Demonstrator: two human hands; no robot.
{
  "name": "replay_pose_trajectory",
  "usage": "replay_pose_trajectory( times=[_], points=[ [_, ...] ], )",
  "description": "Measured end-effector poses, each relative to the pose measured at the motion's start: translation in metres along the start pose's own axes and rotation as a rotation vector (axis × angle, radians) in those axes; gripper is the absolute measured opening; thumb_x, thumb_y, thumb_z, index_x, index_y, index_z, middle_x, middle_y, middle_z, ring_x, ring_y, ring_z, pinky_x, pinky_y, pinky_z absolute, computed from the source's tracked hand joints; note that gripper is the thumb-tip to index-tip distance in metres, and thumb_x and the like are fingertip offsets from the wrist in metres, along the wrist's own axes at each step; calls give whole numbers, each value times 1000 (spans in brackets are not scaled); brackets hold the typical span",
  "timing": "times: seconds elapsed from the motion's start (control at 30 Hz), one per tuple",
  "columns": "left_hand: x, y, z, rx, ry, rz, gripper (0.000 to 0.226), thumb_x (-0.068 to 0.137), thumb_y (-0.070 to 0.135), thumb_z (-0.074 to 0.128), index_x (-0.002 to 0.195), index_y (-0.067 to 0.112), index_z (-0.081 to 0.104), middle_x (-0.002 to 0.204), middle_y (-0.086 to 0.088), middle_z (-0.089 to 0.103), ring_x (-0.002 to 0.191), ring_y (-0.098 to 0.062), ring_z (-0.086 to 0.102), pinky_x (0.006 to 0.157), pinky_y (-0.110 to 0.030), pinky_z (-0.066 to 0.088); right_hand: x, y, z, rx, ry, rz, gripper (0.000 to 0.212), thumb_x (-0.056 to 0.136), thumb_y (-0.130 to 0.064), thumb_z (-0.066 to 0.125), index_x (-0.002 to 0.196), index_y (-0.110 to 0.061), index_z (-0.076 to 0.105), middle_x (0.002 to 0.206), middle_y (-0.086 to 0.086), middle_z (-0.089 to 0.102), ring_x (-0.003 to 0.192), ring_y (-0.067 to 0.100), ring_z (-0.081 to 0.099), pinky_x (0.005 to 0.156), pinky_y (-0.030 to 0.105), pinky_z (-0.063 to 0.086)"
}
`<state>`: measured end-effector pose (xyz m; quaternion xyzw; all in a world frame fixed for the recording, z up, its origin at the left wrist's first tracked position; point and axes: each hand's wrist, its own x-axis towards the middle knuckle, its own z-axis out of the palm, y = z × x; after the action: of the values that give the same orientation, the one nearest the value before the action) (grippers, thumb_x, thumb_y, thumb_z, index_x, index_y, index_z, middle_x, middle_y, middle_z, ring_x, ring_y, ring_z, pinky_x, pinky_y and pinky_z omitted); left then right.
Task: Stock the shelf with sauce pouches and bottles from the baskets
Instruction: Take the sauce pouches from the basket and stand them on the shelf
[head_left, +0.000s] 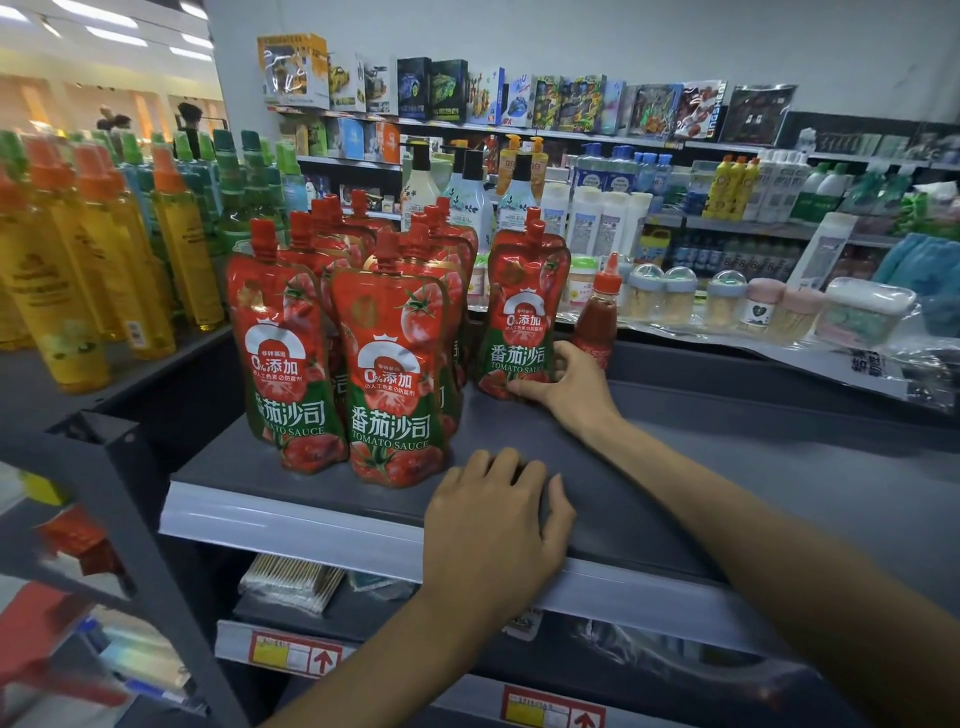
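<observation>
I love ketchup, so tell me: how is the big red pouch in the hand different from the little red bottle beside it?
The soft red tomato sauce pouch is wide and flat; the small clear plastic bottle of red sauce is narrow and round. The pouch stands taller than the bottle. The pouch's cap is stubby; the bottle's is a pointed nozzle. Both stand upright on the dark grey shelf.

Head view, looking forward and down, close over shelf (675, 467)

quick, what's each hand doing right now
left hand: open, resting on the shelf front edge.
right hand: holding the tomato sauce pouch by its base.
</observation>
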<state>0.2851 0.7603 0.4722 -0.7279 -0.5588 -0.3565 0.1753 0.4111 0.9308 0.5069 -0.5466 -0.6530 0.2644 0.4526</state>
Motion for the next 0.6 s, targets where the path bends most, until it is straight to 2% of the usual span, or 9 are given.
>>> replay_pose_trajectory(
  times=[0.27,0.43,0.6],
  points=[
    [0,1,1,-1,-11,-8,34,100,38,44,75,22,62,79,3,60,74,-22,55,62,-38,45,-4,-6,3,-23,-7,-37,54,72,-22,94,114,-17,61,110,-2,73,100,15,71,91,35,59],
    [-1,0,1,2,-7,-6,33,100,38,45,75,22,60,78,3,59,75,-23,55,63,-39,45,-6,-5,2,-58,-12,-28,60,69,-30,95,114,-17,58,109,-3,72,98,14,70,90,40,59],
    [0,1,0,4,5,-3,32,99,37,46,74,22,60,78,3,58,75,-23,55,63,-39,45,-12,-7,-1,-73,-24,-41,61,68,-28,96,114,-16,58,104,-8,70,95,9,69,89,38,59]
  ],
)
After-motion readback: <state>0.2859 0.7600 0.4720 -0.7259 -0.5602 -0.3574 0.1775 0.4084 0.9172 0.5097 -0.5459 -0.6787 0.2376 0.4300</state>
